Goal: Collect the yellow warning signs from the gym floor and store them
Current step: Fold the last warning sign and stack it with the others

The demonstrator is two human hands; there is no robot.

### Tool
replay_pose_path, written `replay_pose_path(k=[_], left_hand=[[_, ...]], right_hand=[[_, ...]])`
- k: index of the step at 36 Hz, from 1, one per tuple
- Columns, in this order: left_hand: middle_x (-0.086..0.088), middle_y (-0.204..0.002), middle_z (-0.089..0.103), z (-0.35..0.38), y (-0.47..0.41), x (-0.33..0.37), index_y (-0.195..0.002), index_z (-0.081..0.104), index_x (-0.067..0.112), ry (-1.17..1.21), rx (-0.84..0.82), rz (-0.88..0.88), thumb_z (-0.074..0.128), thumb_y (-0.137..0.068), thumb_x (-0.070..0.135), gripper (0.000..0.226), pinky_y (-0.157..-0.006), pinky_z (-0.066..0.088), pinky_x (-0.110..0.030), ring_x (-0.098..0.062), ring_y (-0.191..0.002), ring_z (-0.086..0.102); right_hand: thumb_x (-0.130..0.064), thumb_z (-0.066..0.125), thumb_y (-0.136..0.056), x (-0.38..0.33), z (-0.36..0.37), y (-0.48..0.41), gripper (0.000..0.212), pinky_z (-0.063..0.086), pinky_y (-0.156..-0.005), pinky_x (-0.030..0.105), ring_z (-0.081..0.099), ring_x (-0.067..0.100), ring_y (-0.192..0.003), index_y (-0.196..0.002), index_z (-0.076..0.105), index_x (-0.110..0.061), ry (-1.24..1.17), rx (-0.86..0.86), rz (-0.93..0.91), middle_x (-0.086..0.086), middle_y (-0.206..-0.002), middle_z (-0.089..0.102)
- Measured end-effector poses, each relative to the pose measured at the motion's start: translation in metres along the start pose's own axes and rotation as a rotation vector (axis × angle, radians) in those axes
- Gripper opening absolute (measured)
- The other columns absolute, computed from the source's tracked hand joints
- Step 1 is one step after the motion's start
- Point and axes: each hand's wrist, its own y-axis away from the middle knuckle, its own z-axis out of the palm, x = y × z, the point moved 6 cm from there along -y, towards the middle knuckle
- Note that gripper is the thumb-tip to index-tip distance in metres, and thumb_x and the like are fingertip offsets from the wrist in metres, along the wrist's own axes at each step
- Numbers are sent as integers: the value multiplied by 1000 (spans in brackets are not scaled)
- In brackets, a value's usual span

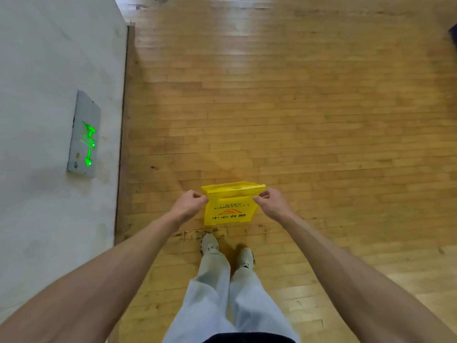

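A yellow folding warning sign (pixel 228 209) stands on the wooden gym floor just in front of my feet, seen from above, with black lettering and a red triangle on the panel facing me. My left hand (pixel 189 204) pinches the sign's top left corner. My right hand (pixel 270 201) pinches its top right corner. Both arms reach straight down and forward. The sign's far panel is mostly hidden behind the top edge.
A white wall (pixel 49 70) runs along the left, with a dark baseboard (pixel 122 144) and a lit green exit indicator (pixel 85 134) mounted low. Wooden floor (pixel 321 107) stretches ahead and to the right. A dark object (pixel 453 35) shows at the far right edge.
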Motion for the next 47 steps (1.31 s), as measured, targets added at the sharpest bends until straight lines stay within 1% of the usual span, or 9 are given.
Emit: replay_pose_path(k=[17, 26, 29, 32, 35, 38, 40, 43, 47], left_hand=[[-12, -147, 38, 64, -136, -24, -147, 26, 8, 290, 40, -256, 53, -92, 26, 63, -94, 33, -31, -28, -133, 39], [-8, -106, 46, 84, -145, -35, -113, 48, 12, 575, 41, -280, 58, -75, 26, 42, -81, 37, -36, -16, -88, 42], [-19, -103, 45, 79, -139, -36, -113, 55, 8, 661, 91, -285, 61, -58, 29, 59, -84, 34, -38, -18, -92, 38], [-12, -104, 47, 73, -127, -30, -90, 59, 11, 697, 108, -275, 65, -64, 28, 31, -81, 34, -33, -22, -90, 45], [-23, -137, 48, 66, -118, -30, -116, 60, 2, 724, 159, -247, 59, -86, 22, 36, -108, 33, -46, -37, -130, 42], [-23, -142, 43, 57, -103, -30, -120, 58, 1, 763, 206, -214, 59, -86, 26, 42, -111, 30, -47, -39, -134, 37], [-22, -132, 52, 52, -88, -31, -114, 61, 5, 768, 236, -201, 61, -86, 28, 37, -103, 35, -42, -34, -120, 47], [-3, -81, 53, 41, -61, -30, -96, 61, 10, 796, 298, -195, 64, -85, 29, 22, -84, 33, -33, -20, -94, 41], [0, -70, 43, 27, -18, -34, -80, 57, 10, 829, 414, -185, 65, -86, 26, 19, -72, 41, -33, -20, -88, 36]], right_hand=[[-40, 56, -93, 48, 24, -135, 71, 34, -107, 38, 39, 32, -137, -146, 28, -2, -107, 37, 199, 17, -149, 40], [-47, 57, -90, 65, 44, -159, 34, 46, -102, 50, 58, 28, -109, -101, 60, -15, -298, -44, 220, 9, -113, 63], [-48, 58, -89, 63, 40, -153, 29, 47, -101, 50, 59, 30, -111, -95, 62, -20, -255, -64, 190, 9, -112, 64], [-52, 59, -87, 56, 35, -147, 34, 50, -97, 48, 59, 25, -97, -94, 66, -20, -205, -78, 139, 5, -101, 63], [-53, 57, -89, 42, 28, -138, 42, 48, -82, 40, 56, 23, -85, -97, 66, -13, -151, -60, 72, 4, -88, 61], [-54, 57, -88, 22, 20, -126, 44, 40, -68, 33, 52, 21, -74, -88, 65, -11, -102, -85, 21, 2, -76, 55], [-55, 58, -87, 10, 15, -116, 42, 35, -61, 31, 48, 18, -66, -78, 60, -14, -62, -103, -12, 1, -70, 51], [-59, 58, -86, -7, 5, -96, 47, 32, -52, 29, 46, 15, -60, -83, 61, -12, 27, -120, -52, 0, -69, 51], [-62, 59, -83, -36, 1, -61, 56, 33, -48, 29, 53, 17, -65, -95, 63, -7, 133, -156, -139, 4, -81, 59]])
